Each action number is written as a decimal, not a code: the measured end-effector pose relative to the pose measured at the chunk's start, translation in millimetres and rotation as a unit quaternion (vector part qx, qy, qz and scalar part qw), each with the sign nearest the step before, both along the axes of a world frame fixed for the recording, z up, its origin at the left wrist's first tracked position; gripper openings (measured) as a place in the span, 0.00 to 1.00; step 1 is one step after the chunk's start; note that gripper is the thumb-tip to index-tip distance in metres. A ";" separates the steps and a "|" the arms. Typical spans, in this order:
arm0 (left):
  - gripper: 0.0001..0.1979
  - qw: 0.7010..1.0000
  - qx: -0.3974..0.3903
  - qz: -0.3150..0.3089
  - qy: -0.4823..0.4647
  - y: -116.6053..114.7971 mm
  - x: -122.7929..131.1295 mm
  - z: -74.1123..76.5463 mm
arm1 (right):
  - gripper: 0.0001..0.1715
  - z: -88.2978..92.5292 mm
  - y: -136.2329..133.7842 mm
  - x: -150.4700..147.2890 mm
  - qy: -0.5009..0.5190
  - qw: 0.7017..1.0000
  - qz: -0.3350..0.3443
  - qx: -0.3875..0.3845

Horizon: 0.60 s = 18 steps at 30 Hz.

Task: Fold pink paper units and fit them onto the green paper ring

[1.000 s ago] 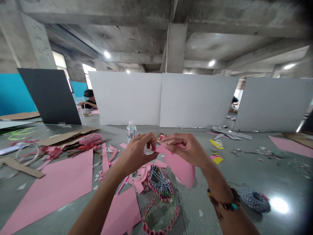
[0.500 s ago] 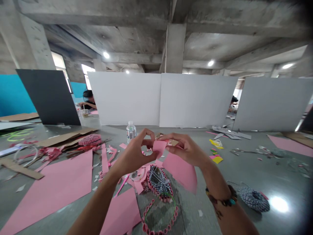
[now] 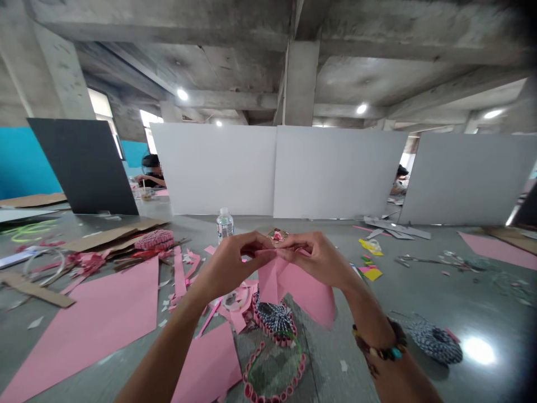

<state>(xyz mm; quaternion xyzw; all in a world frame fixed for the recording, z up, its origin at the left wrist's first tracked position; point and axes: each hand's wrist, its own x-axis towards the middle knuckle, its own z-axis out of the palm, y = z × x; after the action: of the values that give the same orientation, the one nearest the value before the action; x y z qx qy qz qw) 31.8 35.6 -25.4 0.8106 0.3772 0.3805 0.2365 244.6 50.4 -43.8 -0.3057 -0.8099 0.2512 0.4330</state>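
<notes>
thumbs and fingers meet, almost tip to tip, as a person's left hand (image 3: 237,258) and right hand (image 3: 318,257) grasp the upper edge of a piece of pink paper (image 3: 312,286) above a littered grey table (image 3: 348,341). each thumb presses the paper from below; the exact hold of the outer fingers cannot be told. the paper hangs in a narrower flap to the left and a broader sweep to the right, partly covering the view of an oval piece (image 3: 274,320) wound with dark-and-white cord. nearer lies a curved row of pink rolls (image 3: 248,388) with a green strand (image 3: 299,345). good work here likely calls for thumbs kept close, light, even pressure, and the hanging part left free so no stray crease forms. a clear bottle (image 3: 225,223) stands beyond the left hand.
</notes>
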 end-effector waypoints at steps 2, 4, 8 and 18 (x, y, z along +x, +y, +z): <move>0.05 1.000 -0.006 0.006 0.014 -1.1 0.2 1.2 | 0.11 1.2 -2.2 -1.6 -0.016 1.000 -0.012 0.011; 0.05 1.000 -0.005 0.011 0.029 -1.7 0.0 2.0 | 0.11 3.0 -3.8 -2.8 -0.026 0.999 -0.020 0.018; 0.06 0.999 0.019 0.032 0.024 -2.2 0.2 2.0 | 0.10 5.1 -4.2 -4.2 -0.003 1.000 -0.022 0.012; 0.06 0.999 0.007 0.038 -0.017 -0.2 2.8 1.4 | 0.09 -0.8 2.4 -4.5 0.065 0.996 0.006 -0.056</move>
<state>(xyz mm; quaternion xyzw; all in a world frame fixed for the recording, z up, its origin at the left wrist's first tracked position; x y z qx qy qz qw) 34.6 35.3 -24.0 0.7907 0.4006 0.4057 0.2230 240.1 52.8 -44.6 -0.3073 -0.7669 0.3180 0.4651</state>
